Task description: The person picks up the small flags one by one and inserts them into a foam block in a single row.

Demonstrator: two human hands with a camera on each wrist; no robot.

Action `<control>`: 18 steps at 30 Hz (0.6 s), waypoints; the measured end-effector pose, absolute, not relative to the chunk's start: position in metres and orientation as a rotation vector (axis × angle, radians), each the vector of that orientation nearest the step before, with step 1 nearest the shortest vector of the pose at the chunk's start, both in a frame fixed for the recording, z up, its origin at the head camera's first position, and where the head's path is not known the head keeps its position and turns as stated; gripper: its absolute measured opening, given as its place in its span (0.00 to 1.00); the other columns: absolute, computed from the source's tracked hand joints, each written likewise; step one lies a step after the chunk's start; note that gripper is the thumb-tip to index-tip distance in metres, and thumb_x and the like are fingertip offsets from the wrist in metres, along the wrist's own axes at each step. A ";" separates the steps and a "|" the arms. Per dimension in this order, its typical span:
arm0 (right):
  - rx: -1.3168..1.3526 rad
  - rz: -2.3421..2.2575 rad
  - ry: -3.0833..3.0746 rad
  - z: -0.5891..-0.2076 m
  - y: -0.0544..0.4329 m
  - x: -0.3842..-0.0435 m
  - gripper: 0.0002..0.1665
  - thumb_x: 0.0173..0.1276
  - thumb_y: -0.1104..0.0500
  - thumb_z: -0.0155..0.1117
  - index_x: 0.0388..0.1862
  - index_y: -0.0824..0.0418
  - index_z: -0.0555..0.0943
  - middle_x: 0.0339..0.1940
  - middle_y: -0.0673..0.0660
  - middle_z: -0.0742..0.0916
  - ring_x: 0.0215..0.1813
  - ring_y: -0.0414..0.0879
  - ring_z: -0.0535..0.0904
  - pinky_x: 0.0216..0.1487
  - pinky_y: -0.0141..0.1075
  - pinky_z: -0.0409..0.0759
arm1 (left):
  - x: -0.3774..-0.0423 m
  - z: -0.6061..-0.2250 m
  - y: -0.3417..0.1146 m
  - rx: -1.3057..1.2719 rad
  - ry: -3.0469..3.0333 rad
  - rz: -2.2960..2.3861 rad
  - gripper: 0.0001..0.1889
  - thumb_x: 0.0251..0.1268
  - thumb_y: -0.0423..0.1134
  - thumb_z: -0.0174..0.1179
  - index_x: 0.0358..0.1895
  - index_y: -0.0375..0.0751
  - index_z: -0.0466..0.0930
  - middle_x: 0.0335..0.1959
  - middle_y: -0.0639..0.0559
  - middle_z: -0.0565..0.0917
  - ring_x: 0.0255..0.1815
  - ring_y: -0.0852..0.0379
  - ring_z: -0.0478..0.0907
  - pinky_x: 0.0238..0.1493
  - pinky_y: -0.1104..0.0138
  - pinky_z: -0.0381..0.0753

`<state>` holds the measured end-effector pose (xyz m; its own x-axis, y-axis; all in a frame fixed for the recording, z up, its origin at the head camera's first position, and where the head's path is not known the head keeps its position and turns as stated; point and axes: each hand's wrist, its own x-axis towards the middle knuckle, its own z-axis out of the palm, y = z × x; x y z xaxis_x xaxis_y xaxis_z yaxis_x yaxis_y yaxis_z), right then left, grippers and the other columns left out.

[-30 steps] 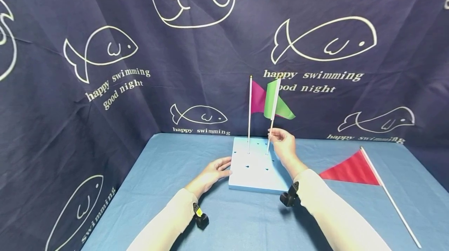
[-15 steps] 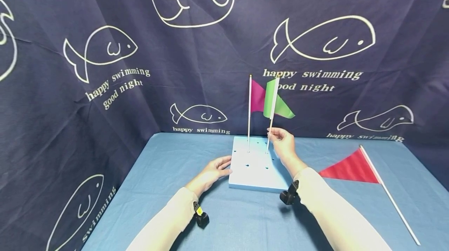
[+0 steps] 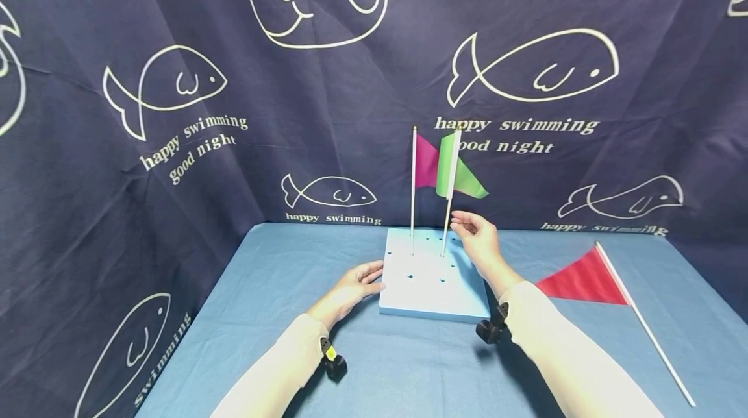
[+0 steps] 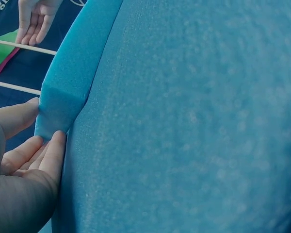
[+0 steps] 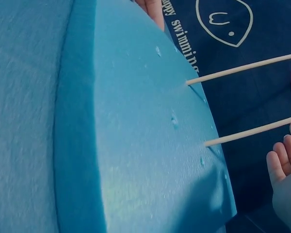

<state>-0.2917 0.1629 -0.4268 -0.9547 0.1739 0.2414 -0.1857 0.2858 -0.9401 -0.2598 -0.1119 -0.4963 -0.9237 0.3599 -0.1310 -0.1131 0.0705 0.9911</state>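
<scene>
A light blue foam block (image 3: 426, 291) with small holes lies on the table. My left hand (image 3: 350, 288) holds its left edge; in the left wrist view the thumb (image 4: 24, 116) is on the upper edge and the fingers lie lower on the side. A magenta flag (image 3: 426, 161) stands upright in the block. To its right stands a green flag (image 3: 467, 181) on a slightly tilted stick (image 5: 262, 128). Close beside this stick is my right hand (image 3: 479, 239), its fingers loosely bent and holding nothing.
A red flag (image 3: 590, 278) on a white pole lies flat on the blue tablecloth (image 3: 280, 262) at the right. Behind the table hangs a dark blue curtain (image 3: 350, 93) with white fish drawings.
My right hand has let go of the green flag's stick and moved slightly right, away from it. The left hand stays at the block's edge.
</scene>
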 end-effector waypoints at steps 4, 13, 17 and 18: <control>0.030 1.685 -2.285 -0.427 0.170 -0.288 0.17 0.67 0.65 0.63 0.54 0.70 0.81 0.49 0.70 0.85 0.35 0.25 0.76 0.38 0.14 0.74 | -0.259 -0.496 -0.113 0.249 2.011 1.916 0.31 0.63 0.27 0.60 0.70 0.30 0.63 0.70 0.36 0.67 0.74 0.44 0.61 0.69 0.59 0.70; 0.068 1.673 -2.326 -0.425 0.182 -0.284 0.19 0.67 0.61 0.65 0.54 0.70 0.81 0.48 0.70 0.86 0.35 0.27 0.76 0.35 0.16 0.74 | -0.259 -0.495 -0.114 0.263 2.028 1.906 0.30 0.64 0.27 0.60 0.70 0.30 0.63 0.70 0.36 0.68 0.74 0.43 0.61 0.68 0.59 0.71; 0.089 1.623 -2.361 -0.424 0.187 -0.281 0.17 0.67 0.62 0.65 0.52 0.70 0.82 0.45 0.69 0.87 0.34 0.26 0.76 0.35 0.17 0.74 | -0.260 -0.496 -0.114 0.268 2.017 1.902 0.30 0.64 0.28 0.60 0.70 0.31 0.63 0.70 0.36 0.68 0.74 0.44 0.61 0.69 0.59 0.71; 0.097 1.609 -2.366 -0.424 0.188 -0.281 0.17 0.67 0.62 0.65 0.52 0.70 0.82 0.44 0.68 0.87 0.33 0.26 0.76 0.35 0.17 0.74 | -0.260 -0.496 -0.114 0.267 2.018 1.900 0.30 0.64 0.28 0.60 0.70 0.31 0.63 0.70 0.37 0.68 0.74 0.44 0.61 0.69 0.59 0.71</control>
<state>-0.2810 0.1884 -0.4240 -0.9590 0.0998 0.2653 -0.2100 0.3783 -0.9015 -0.2599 -0.1137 -0.4958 -0.9191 0.3732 -0.1266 -0.1039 0.0803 0.9913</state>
